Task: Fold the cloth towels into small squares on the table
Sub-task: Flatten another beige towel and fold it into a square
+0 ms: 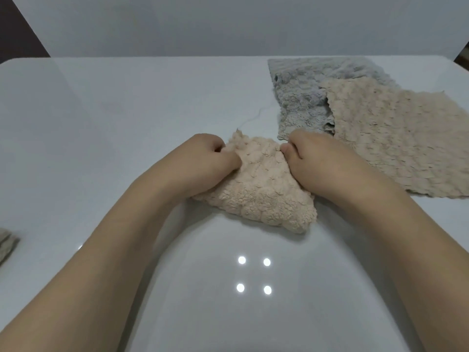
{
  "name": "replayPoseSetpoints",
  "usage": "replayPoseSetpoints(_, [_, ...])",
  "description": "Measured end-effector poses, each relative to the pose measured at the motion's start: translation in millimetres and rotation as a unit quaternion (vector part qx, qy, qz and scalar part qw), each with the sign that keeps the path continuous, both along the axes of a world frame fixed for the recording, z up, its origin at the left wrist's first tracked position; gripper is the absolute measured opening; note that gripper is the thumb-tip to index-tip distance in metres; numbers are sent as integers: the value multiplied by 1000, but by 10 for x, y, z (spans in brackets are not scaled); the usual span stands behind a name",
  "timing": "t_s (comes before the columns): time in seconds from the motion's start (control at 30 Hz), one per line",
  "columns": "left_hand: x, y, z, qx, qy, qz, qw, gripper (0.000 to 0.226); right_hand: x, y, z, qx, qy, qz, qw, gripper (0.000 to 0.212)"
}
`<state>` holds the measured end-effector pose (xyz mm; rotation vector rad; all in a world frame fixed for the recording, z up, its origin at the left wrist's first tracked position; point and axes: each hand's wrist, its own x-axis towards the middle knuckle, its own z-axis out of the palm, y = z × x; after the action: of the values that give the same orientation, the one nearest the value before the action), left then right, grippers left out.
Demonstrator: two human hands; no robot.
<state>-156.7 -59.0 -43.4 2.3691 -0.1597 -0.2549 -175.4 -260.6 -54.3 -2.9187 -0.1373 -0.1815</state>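
Two hands: left hand and right hand pinching pink towel between them
Long axis: 11 to 5 o'clock
Nearer: neither

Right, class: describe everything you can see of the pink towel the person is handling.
The pink towel is a peach-pink, fluffy cloth with a bubbly pile. It lies on the white table, already folded into a small, thick, roughly square bundle set at an angle. The left hand grips its far left edge and the right hand its far right edge. Its far right corner sits close to the grey towel.
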Motion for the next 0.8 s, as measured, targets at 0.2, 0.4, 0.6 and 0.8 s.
replayPoseSetpoints(0.2, [-60, -29, -49, 38, -15, -12, 999, 21, 8, 65, 148, 21, 19, 12, 1000, 39])
replayPoseSetpoints(0.4, [-74, -15, -29, 27, -14, -5, 1000, 14, 230, 239, 281, -22, 120, 7, 992, 57])
replayPoseSetpoints(0.6, [-72, -25, -17, 30, -10, 4, 999, 15, 327, 141, 399, -58, 196, 37, 978, 48])
replayPoseSetpoints(0.8, [-72, -27, 6, 38, 2, 16, 999, 16, 330, 207, 395, 35, 170, 55, 983, 26])
